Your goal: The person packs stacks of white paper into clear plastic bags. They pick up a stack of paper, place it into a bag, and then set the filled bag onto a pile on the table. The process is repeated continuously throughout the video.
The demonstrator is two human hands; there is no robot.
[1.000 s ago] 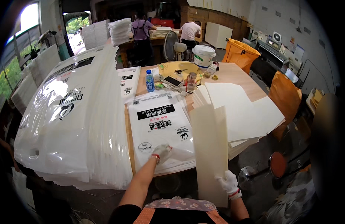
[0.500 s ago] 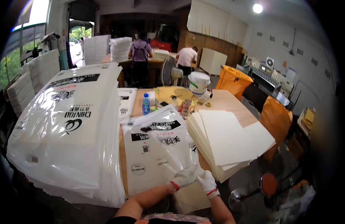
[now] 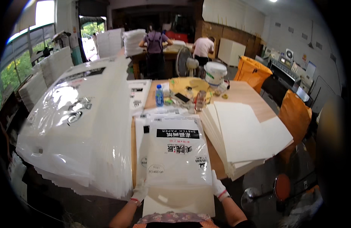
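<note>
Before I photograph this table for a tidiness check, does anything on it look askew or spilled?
Nothing looks spilled. The pale sheet stack on the right looks askew: its left edges fan out unevenly, some sheets jutting past others instead of lying squared up.

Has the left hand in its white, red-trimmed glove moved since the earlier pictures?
Yes, the left hand has gone leftward and lower in view, relative to the upright blue plastic bottle.

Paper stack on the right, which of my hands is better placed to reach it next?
Probably your right hand: it's at the right edge of the bagged paper, nearer the stack. Your left hand is at the opposite edge.
</note>
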